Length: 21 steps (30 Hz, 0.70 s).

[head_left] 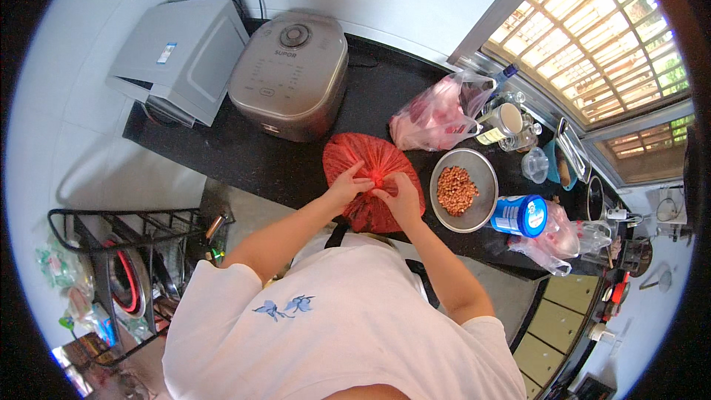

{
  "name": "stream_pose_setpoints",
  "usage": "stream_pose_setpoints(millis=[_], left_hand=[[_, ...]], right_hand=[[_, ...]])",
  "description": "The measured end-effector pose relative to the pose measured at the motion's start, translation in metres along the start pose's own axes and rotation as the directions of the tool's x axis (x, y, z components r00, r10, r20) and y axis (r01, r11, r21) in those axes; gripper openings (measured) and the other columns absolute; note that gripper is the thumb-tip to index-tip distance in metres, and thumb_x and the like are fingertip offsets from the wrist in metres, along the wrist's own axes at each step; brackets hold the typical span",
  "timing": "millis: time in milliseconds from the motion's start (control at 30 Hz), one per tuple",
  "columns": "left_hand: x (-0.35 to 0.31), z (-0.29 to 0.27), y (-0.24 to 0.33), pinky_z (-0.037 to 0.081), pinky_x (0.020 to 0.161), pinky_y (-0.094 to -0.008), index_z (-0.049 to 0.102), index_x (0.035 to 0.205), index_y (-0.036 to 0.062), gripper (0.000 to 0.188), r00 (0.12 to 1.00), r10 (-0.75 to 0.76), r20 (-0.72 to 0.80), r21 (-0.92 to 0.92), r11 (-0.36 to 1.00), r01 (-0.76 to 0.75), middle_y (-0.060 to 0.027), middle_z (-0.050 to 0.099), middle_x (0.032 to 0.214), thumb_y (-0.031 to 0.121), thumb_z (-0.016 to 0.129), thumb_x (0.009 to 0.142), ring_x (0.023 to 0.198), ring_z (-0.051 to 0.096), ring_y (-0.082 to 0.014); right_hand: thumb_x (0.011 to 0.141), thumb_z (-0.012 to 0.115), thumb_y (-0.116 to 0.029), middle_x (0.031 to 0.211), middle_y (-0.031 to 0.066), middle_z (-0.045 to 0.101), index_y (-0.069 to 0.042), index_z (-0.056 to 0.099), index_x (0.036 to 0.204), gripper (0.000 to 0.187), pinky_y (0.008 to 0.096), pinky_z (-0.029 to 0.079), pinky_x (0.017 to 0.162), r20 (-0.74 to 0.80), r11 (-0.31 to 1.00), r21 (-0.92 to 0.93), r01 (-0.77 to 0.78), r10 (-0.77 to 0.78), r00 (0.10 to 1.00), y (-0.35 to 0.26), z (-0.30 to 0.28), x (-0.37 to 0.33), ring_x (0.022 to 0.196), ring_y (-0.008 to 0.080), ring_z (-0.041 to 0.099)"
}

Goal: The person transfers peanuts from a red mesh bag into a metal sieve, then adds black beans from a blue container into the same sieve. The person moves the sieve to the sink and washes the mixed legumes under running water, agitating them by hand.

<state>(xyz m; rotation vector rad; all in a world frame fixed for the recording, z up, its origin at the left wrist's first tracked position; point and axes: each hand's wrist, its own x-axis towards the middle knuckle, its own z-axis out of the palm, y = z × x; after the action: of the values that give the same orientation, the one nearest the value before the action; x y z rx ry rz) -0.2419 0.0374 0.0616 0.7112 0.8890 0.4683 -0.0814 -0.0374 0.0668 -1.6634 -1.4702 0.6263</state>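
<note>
A full red plastic bag (352, 150) rests at the front edge of the dark counter, its top gathered into a twisted knot. From the left, my left hand (348, 184) pinches the gathered part with its fingertips. My right hand (400, 197) grips the same knot from the other side, fingers bent. What the bag holds is dark and cannot be made out through the plastic. Just right of it stands a round metal bowl (485, 170) with reddish-brown peanuts (457, 191) in it.
Behind the bag are a rice cooker (292, 78) and a grey box-shaped appliance (185, 52). A pinkish plastic bag (437, 111), glass bottles (526, 135) and a blue canister (520, 215) stand to the right. A black rack (126, 222) is at the left.
</note>
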Motion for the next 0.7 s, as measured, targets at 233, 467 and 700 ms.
stream_pose_setpoints(millis=[233,467,700], left_hand=[[0.002,0.005,-0.017,0.047,0.087,-0.0289,0.047,0.135,0.0111,0.052,0.962,0.271,-0.032,0.290,0.924,-0.251,-0.0089,0.063,0.105,0.002,0.060,0.086,0.097,0.059,-0.0151],[-0.014,0.022,-0.009,0.047,0.088,-0.0322,0.055,0.124,0.0073,0.041,0.896,0.443,-0.037,0.598,0.728,-0.336,-0.0132,0.064,0.107,-0.001,0.058,0.084,0.099,0.061,-0.0203],[-0.041,0.047,-0.004,0.035,0.097,-0.0480,0.058,0.118,0.0086,0.038,0.683,0.727,0.070,0.929,0.201,-0.309,-0.0135,0.053,0.123,0.007,0.060,0.080,0.117,0.047,-0.0281]], right_hand=[[0.075,0.074,-0.010,0.085,0.0104,0.066,0.001,0.065,0.085,0.018,0.0334,0.050,0.064,-0.036,0.996,-0.083,-0.042,0.040,0.999,-0.004,0.003,0.006,0.074,0.0199,0.064],[0.083,0.067,-0.007,0.084,0.0048,0.066,0.003,0.066,0.086,0.010,0.0226,0.048,0.061,0.212,0.614,0.546,-0.570,0.557,0.803,0.013,0.003,0.011,0.070,0.0136,0.063],[0.082,0.065,-0.004,0.084,0.0101,0.066,0.001,0.063,0.096,0.015,0.0297,0.049,0.067,0.032,0.997,-0.052,0.057,-0.056,0.998,0.004,-0.010,0.009,0.073,0.0179,0.063]])
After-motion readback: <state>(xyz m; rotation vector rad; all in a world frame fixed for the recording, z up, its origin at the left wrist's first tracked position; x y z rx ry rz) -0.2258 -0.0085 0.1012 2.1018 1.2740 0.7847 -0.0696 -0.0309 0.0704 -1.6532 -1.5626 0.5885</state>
